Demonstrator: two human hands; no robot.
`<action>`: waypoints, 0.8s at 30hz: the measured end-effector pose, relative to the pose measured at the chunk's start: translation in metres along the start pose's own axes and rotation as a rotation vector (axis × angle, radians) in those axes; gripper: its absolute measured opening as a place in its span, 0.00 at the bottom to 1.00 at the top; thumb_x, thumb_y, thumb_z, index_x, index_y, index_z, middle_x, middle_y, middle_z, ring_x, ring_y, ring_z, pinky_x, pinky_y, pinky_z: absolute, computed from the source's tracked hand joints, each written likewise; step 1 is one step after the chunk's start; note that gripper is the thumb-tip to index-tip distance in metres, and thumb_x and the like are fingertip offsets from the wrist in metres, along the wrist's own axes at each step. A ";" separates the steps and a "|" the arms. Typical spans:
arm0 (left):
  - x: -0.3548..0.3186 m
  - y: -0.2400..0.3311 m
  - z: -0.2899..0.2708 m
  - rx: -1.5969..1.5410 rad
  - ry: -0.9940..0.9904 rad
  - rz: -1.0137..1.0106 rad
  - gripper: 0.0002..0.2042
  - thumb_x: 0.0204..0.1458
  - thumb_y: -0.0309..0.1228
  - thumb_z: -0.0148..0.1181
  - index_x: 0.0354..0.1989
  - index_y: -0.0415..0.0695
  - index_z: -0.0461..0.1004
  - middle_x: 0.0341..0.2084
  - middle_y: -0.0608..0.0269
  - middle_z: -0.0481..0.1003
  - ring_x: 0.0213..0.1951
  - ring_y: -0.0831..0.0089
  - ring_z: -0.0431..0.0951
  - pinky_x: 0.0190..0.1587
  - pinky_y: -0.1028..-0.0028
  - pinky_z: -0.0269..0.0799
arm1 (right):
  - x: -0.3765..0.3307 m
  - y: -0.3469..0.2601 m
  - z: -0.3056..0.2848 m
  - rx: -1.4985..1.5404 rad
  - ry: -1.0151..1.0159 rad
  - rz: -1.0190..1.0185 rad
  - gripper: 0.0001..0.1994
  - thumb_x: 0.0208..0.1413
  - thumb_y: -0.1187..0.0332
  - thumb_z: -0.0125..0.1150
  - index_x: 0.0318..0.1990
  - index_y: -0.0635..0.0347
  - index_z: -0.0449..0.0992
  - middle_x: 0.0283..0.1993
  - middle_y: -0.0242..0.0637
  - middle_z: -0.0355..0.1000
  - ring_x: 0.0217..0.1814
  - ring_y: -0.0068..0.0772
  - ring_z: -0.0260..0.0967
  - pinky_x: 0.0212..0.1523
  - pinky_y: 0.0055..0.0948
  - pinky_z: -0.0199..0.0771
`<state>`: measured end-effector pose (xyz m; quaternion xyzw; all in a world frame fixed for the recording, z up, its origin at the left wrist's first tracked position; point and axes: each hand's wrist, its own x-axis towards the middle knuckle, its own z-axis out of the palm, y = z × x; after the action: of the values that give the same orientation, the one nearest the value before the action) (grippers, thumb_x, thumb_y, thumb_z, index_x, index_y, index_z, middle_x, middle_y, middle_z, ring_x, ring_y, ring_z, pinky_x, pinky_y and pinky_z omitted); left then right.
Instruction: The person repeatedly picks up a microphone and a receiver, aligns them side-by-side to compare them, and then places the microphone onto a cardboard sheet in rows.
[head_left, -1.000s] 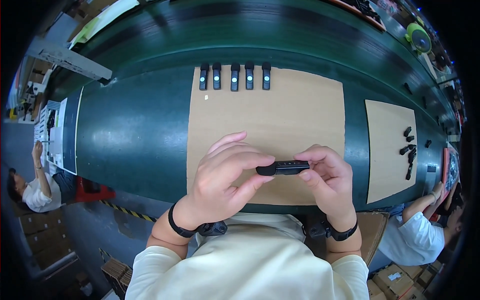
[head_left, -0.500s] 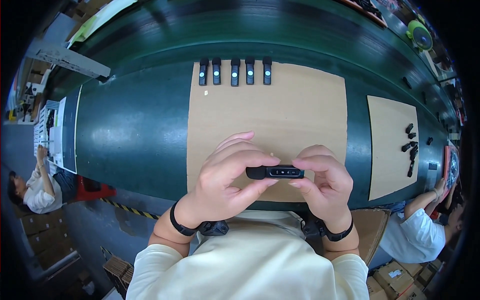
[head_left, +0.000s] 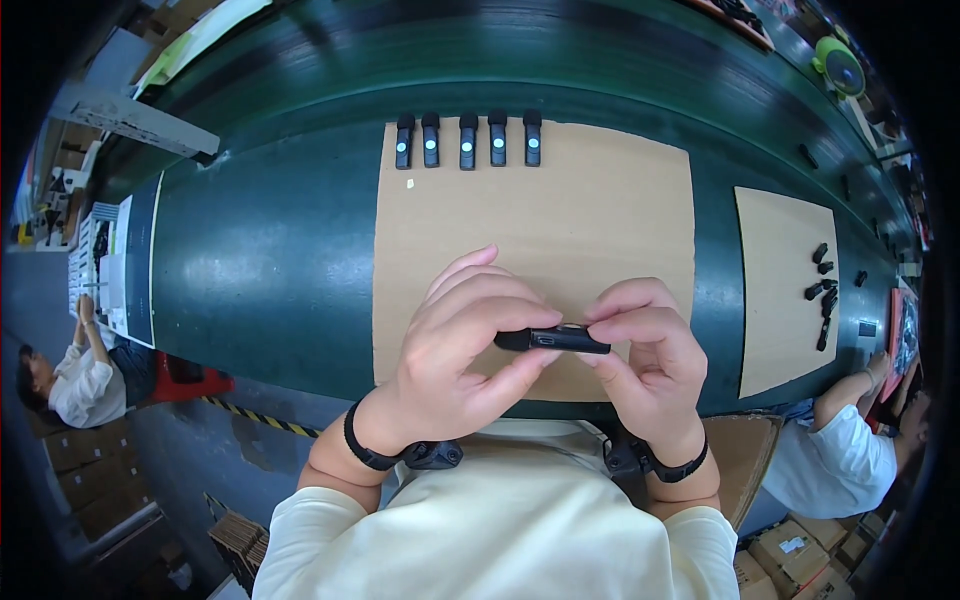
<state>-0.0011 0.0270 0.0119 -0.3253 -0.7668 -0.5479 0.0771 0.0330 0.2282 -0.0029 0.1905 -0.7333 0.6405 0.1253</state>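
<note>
Two hands meet over the near edge of the sheet (head_left: 600, 230), and between them you hold one black device (head_left: 553, 341), lying level and crosswise, just above the cardboard. Your left hand (head_left: 465, 350) wraps around its left end, fingers (head_left: 500, 310) curled over the top and thumb pressed up from below, so that grip is clenched on the device. Your right hand (head_left: 645, 365) pinches the right end from above with its fingertips (head_left: 625, 322), thumb under it, also closed on the device. A small slot shows on the side facing you.

Five more devices (head_left: 467, 140) stand in a row at the far edge of the sheet, side by side, each black with a pale round dot. That sheet lies on the green table (head_left: 270, 260), which runs left to right as a belt.

You wear a black band on each wrist (head_left: 365, 450) and a cream sleeve.

To your right, a second sheet (head_left: 785, 290) carries a loose scatter of small black parts (head_left: 822, 290), well apart from your hands. Another person's arm in a white sleeve (head_left: 830, 455) reaches toward its near corner. At far left, another person (head_left: 70, 375) in white sits beside the table.
</note>
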 end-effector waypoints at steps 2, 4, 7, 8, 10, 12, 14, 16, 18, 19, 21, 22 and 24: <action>-0.001 -0.005 0.003 0.048 -0.007 -0.007 0.13 0.39 0.23 0.68 0.36 0.42 0.77 0.34 0.61 0.76 0.36 0.61 0.76 0.56 0.52 0.64 | 0.005 -0.002 -0.001 -0.023 -0.039 -0.032 0.14 0.46 0.82 0.66 0.42 0.66 0.74 0.39 0.45 0.74 0.40 0.38 0.72 0.42 0.30 0.72; -0.002 -0.008 0.005 0.069 -0.011 -0.009 0.12 0.39 0.23 0.69 0.35 0.41 0.77 0.35 0.61 0.76 0.37 0.61 0.76 0.56 0.53 0.64 | 0.012 -0.005 -0.003 -0.067 -0.117 -0.098 0.13 0.48 0.83 0.64 0.42 0.66 0.72 0.40 0.46 0.72 0.41 0.37 0.71 0.43 0.29 0.72; -0.002 -0.013 0.004 0.110 -0.039 -0.010 0.14 0.39 0.25 0.69 0.37 0.41 0.76 0.40 0.59 0.75 0.40 0.59 0.75 0.54 0.55 0.65 | 0.021 -0.011 -0.004 -0.183 -0.143 -0.082 0.13 0.47 0.83 0.64 0.42 0.66 0.73 0.40 0.45 0.73 0.41 0.37 0.72 0.42 0.29 0.72; -0.002 -0.014 0.004 0.108 -0.038 -0.008 0.14 0.39 0.25 0.69 0.37 0.41 0.76 0.40 0.59 0.75 0.40 0.59 0.75 0.54 0.55 0.65 | 0.024 -0.012 -0.004 -0.240 -0.155 -0.074 0.13 0.47 0.82 0.64 0.42 0.66 0.73 0.40 0.44 0.73 0.40 0.37 0.72 0.41 0.29 0.73; -0.004 -0.015 0.006 0.183 -0.043 -0.091 0.15 0.40 0.27 0.69 0.39 0.41 0.76 0.42 0.58 0.73 0.43 0.59 0.74 0.53 0.56 0.65 | 0.035 -0.013 -0.007 -0.281 -0.180 -0.042 0.13 0.48 0.82 0.64 0.42 0.65 0.74 0.40 0.43 0.73 0.40 0.36 0.73 0.40 0.28 0.73; -0.006 -0.018 0.006 0.219 -0.043 -0.127 0.16 0.40 0.28 0.70 0.40 0.41 0.75 0.43 0.57 0.73 0.44 0.58 0.73 0.52 0.57 0.65 | 0.050 -0.009 -0.011 -0.356 -0.230 0.025 0.13 0.48 0.82 0.64 0.42 0.65 0.74 0.40 0.41 0.73 0.39 0.35 0.73 0.39 0.27 0.73; -0.010 -0.019 0.004 0.396 -0.139 -0.137 0.18 0.41 0.31 0.69 0.42 0.42 0.75 0.45 0.56 0.71 0.47 0.58 0.71 0.52 0.58 0.65 | 0.065 0.003 -0.015 -0.415 -0.232 0.018 0.13 0.48 0.81 0.64 0.42 0.64 0.74 0.40 0.40 0.73 0.40 0.36 0.73 0.40 0.28 0.73; -0.013 -0.021 0.005 0.481 -0.186 -0.133 0.18 0.41 0.32 0.69 0.42 0.42 0.75 0.46 0.56 0.71 0.49 0.58 0.70 0.52 0.59 0.64 | 0.081 0.019 -0.021 -0.537 -0.230 0.015 0.12 0.47 0.81 0.64 0.41 0.64 0.73 0.40 0.40 0.73 0.41 0.37 0.73 0.42 0.28 0.73; -0.016 -0.022 0.007 0.565 -0.247 -0.126 0.19 0.42 0.34 0.68 0.42 0.43 0.75 0.47 0.56 0.70 0.50 0.59 0.69 0.53 0.61 0.63 | 0.097 0.040 -0.025 -0.643 -0.234 -0.040 0.12 0.48 0.80 0.63 0.41 0.64 0.73 0.41 0.40 0.73 0.42 0.39 0.73 0.42 0.30 0.73; -0.017 -0.022 0.008 0.609 -0.278 -0.123 0.19 0.42 0.36 0.68 0.42 0.43 0.75 0.47 0.56 0.70 0.51 0.60 0.68 0.54 0.61 0.62 | 0.103 0.050 -0.026 -0.744 -0.239 -0.092 0.11 0.48 0.80 0.63 0.40 0.64 0.72 0.42 0.41 0.73 0.43 0.41 0.72 0.43 0.31 0.74; -0.020 -0.023 0.009 0.625 -0.290 -0.135 0.19 0.42 0.35 0.68 0.43 0.43 0.75 0.48 0.56 0.70 0.51 0.60 0.68 0.54 0.61 0.62 | 0.103 0.065 -0.027 -0.847 -0.246 -0.147 0.10 0.48 0.80 0.62 0.39 0.64 0.72 0.43 0.41 0.72 0.44 0.42 0.72 0.44 0.33 0.74; -0.021 -0.023 0.009 0.641 -0.309 -0.149 0.19 0.43 0.34 0.68 0.44 0.43 0.75 0.48 0.56 0.70 0.51 0.59 0.68 0.55 0.61 0.62 | 0.101 0.072 -0.027 -0.870 -0.292 -0.134 0.10 0.48 0.79 0.62 0.39 0.64 0.71 0.45 0.41 0.71 0.45 0.43 0.71 0.44 0.34 0.73; -0.022 -0.024 0.008 0.656 -0.324 -0.163 0.19 0.43 0.34 0.67 0.45 0.43 0.75 0.49 0.56 0.70 0.52 0.59 0.68 0.55 0.60 0.62 | 0.100 0.081 -0.024 -0.912 -0.384 -0.105 0.09 0.49 0.78 0.61 0.38 0.63 0.71 0.47 0.41 0.70 0.47 0.46 0.70 0.45 0.37 0.73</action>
<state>0.0037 0.0209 -0.0211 -0.3036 -0.9273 -0.2188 0.0111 -0.0935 0.2488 -0.0284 0.2674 -0.9381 0.2007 0.0904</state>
